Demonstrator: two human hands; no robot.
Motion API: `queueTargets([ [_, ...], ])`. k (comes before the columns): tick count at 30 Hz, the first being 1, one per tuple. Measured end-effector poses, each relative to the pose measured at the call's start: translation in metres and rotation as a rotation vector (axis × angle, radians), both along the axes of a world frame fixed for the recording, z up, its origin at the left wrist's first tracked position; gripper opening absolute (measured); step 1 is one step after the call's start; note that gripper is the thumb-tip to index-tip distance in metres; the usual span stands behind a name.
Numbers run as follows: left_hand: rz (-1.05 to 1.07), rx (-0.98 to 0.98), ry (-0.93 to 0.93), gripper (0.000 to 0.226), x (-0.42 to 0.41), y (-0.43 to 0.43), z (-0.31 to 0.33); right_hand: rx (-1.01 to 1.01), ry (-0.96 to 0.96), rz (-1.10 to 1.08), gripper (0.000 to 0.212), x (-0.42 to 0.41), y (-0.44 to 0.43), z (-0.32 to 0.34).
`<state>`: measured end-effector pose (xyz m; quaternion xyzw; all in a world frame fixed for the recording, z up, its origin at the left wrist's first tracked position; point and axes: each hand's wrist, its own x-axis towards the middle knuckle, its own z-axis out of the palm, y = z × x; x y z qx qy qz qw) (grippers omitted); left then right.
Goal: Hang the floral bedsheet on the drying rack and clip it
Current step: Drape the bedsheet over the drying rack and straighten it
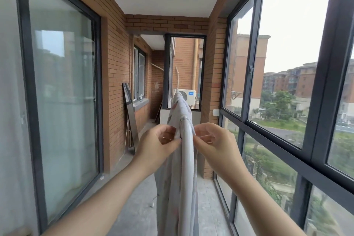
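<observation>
The bedsheet [177, 188] covers most of the rack [186, 140]; bottom edge crops both.

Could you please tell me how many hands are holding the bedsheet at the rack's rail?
2: the left hand pinches the bedsheet left of the rail, the right hand right of it.

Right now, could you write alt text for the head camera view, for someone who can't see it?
Two bare hands, the left hand and right hand, pinch a floral bedsheet draped over the white rail of a drying rack on a brick-walled, glazed balcony. No clip is visible.
</observation>
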<state>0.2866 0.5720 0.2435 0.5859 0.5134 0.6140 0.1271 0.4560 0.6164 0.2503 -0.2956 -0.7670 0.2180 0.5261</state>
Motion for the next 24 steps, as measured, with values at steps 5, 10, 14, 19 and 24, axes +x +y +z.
queueTargets([
  [5,-0.270,-0.143,-0.269,0.023,-0.005,-0.001,0.004,-0.169,0.019,0.126,0.034,0.000,0.004,-0.002],
  [10,-0.507,-0.250,-0.537,0.039,-0.010,-0.002,0.016,-0.380,-0.012,0.375,0.033,0.003,0.010,0.007],
  [14,-0.532,-0.233,-0.558,0.035,-0.010,-0.001,0.025,-0.553,0.110,0.542,0.039,0.007,0.016,0.012],
  [19,-0.196,-0.002,-0.284,0.006,-0.007,0.002,0.036,-0.159,0.141,0.138,0.013,0.002,0.017,0.024],
  [24,0.132,0.313,0.076,0.025,-0.004,-0.005,0.036,0.072,0.122,-0.023,0.019,0.003,0.002,0.040],
])
